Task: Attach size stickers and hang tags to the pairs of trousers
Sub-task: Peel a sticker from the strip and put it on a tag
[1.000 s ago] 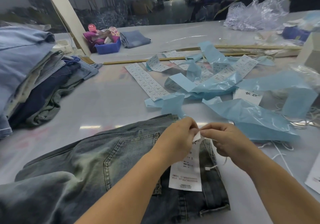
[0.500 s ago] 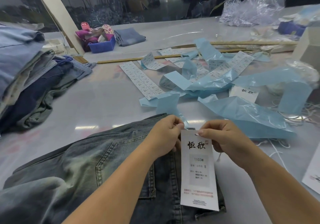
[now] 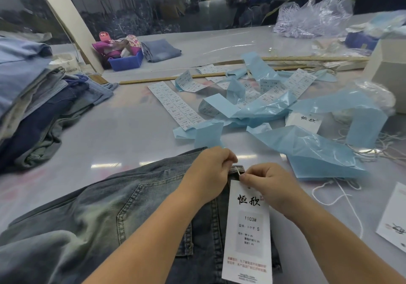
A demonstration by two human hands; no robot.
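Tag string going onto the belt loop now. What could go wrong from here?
1. The string is thin and pinched only at fingertip by the right hand; it may slip out before it is secured on the belt loop.
2. The hang tag lies loose on the jeans; tugging could tear its hole.
3. Loose string nearby may snag the right forearm.

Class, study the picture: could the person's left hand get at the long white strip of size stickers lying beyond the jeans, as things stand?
Probably yes, once freed. The left hand now pinches the white string at the jeans' waistband, but only bare grey table lies between it and the long white sticker strip, which rests uncovered except its near end by blue backing paper.
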